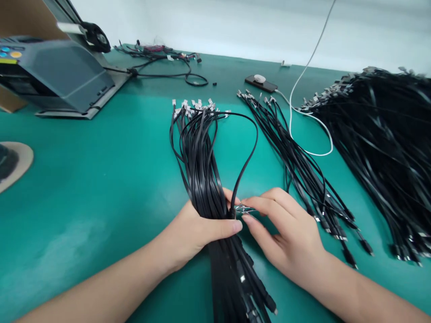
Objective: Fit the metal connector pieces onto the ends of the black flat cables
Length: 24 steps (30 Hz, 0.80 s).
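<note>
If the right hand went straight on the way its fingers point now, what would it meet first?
The right hand would probably meet the black cable bundle first, where the left hand grips it; depth is unclear, so the left thumb might come sooner.

Black cable bundle [202, 166], pale connectors [199, 106] fanned, 1 cable [257, 134] looped, silvery piece [243, 209] alongside

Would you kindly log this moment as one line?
Left hand: gripping black cable bundle; right hand: pinching small shiny piece; phone: on table
</note>
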Each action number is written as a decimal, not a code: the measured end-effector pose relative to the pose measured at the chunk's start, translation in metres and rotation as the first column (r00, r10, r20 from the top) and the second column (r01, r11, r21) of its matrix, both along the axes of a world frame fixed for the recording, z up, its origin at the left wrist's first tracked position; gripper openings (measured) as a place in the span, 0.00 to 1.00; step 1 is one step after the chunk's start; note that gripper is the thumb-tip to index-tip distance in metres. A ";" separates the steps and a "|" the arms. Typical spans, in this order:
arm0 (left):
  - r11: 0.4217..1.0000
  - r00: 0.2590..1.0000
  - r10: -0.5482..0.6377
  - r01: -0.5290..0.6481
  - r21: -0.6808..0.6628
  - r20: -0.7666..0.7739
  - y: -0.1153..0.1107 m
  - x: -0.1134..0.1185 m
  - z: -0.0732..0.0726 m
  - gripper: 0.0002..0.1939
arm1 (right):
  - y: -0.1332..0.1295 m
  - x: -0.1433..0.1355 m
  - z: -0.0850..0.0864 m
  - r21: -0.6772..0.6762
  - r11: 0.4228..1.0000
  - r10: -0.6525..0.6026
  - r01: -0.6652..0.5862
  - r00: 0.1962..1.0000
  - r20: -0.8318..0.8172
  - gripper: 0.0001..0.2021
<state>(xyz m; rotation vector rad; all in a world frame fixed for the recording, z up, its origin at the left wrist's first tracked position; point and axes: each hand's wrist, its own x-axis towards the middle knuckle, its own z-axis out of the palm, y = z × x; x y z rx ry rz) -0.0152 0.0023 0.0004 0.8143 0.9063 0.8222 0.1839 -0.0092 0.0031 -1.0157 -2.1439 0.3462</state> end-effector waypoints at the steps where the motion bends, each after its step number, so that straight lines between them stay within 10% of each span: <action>1: 1.000 1.000 0.000 0.000 -0.001 -0.002 0.000 0.000 0.000 0.15 | 0.001 0.000 0.001 -0.001 1.000 -0.004 0.004 1.000 0.004 0.10; 24: 0.998 1.000 0.026 -0.026 0.054 0.002 0.001 0.005 -0.004 0.27 | -0.002 -0.002 0.005 0.042 0.999 -0.003 -0.002 0.992 0.123 0.04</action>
